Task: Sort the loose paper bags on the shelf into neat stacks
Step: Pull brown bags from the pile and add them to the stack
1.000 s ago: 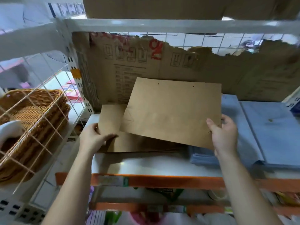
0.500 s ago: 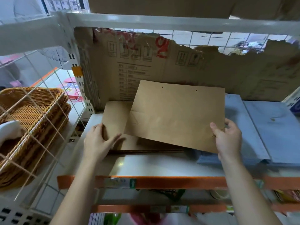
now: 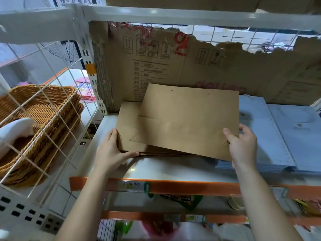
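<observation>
One view is feeding me everything: the head camera, looking down into the shelf bay.

At centre frame my right grip (image 3: pixel 243 146) is pinching the lower right corner of the top bag (image 3: pixel 189 122), thumb over the paper and the other fingers going under it. The flat brown bag is sitting skewed, its right part overhanging the blue-grey pile (image 3: pixel 271 136) at the right of the frame. I judge I am holding it by that corner so I can swing it square over the brown stack (image 3: pixel 128 124), which is lying on the shelf (image 3: pixel 173 167) just left of centre.

My left grip (image 3: pixel 111 153) is holding nothing. It is lying spread against the stack's near left corner, thumb running along the front edge and fingers going up the left side. Most likely it is bracing the pile against sliding and giving me a corner to line up against.

The top bag is covering most of the stack, so I am not seeing how many bags are lying there or how tidy the far side is. I cannot tell whether the bag's left part is touching the stack or hanging just above it. Print on the torn cardboard (image 3: pixel 173 66) at the back is blurring out. Goods under the orange rail (image 3: pixel 173 186) are smearing past recognition. At lower left, the frame edge is cutting off a white object lying in the wicker baskets (image 3: pixel 40 110).
</observation>
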Demonstrator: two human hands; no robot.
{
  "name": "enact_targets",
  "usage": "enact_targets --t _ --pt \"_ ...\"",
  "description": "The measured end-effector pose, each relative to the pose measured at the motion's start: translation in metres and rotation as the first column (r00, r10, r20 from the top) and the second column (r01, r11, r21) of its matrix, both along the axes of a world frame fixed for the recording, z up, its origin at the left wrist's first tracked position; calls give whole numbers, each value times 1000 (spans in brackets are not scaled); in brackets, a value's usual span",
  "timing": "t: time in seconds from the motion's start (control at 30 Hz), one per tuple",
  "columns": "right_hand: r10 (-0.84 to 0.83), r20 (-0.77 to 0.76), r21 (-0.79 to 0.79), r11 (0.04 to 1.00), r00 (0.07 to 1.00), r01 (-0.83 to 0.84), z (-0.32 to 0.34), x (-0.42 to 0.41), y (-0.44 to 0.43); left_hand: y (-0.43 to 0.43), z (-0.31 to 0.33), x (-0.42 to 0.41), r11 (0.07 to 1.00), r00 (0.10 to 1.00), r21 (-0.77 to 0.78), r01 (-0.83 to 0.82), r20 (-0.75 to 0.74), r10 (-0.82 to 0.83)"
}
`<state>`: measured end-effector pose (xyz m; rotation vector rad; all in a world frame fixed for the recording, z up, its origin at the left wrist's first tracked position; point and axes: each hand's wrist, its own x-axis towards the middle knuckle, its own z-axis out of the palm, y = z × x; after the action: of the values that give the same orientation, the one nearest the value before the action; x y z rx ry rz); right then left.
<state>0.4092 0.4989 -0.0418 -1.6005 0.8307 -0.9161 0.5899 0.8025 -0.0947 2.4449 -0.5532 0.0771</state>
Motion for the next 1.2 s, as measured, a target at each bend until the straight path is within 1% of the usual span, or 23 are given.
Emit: enact_targets --t 0.17,0.3,0.37,0.43,0.5,0.57,0.63,0.7,0.77,0.83,1.03,1.2 --pt "102 20 50 993 995 -103 7 16 12 5 1 -5 999 1000 -36 5 -1 -5" --pt "183 -70 41 983 981 -180 3 43 26 23 0 -15 1000 999 8 -15 -28 15" --pt "211 -154 -6 977 965 -214 -1 54 32 30 -2 -21 1000 999 24 -17 -27 18" --pt "191 -292 -136 962 937 -239 -5 61 34 35 -4 -25 999 999 13 -33 -19 33" --pt "136 -454 -300 907 881 -295 -8 63 35 37 -6 -27 999 999 40 -33 6 32" --pt "78 -585 -392 844 807 -366 -11 62 37 37 -7 -28 994 999 112 -15 41 11" --pt "74 -673 -390 810 736 -438 -16 61 39 37 -8 -29 985 998 169 -20 57 10" --pt "88 -735 -357 793 673 -493 -18 57 43 36 -8 -30 981 998 193 -36 62 25" --pt "139 -749 -309 792 648 -527 -21 49 47 35 -9 -29 977 997 211 -42 68 28" --pt "185 -729 -280 798 659 -533 -27 37 50 34 -10 -28 972 997 231 -43 74 27" --pt "164 -695 -313 807 700 -501 -44 21 54 36 -17 -22 969 995 241 -51 93 29" --pt "133 -699 -341 802 703 -491 -53 29 55 37 -22 -21 972 992 227 -66 116 41"
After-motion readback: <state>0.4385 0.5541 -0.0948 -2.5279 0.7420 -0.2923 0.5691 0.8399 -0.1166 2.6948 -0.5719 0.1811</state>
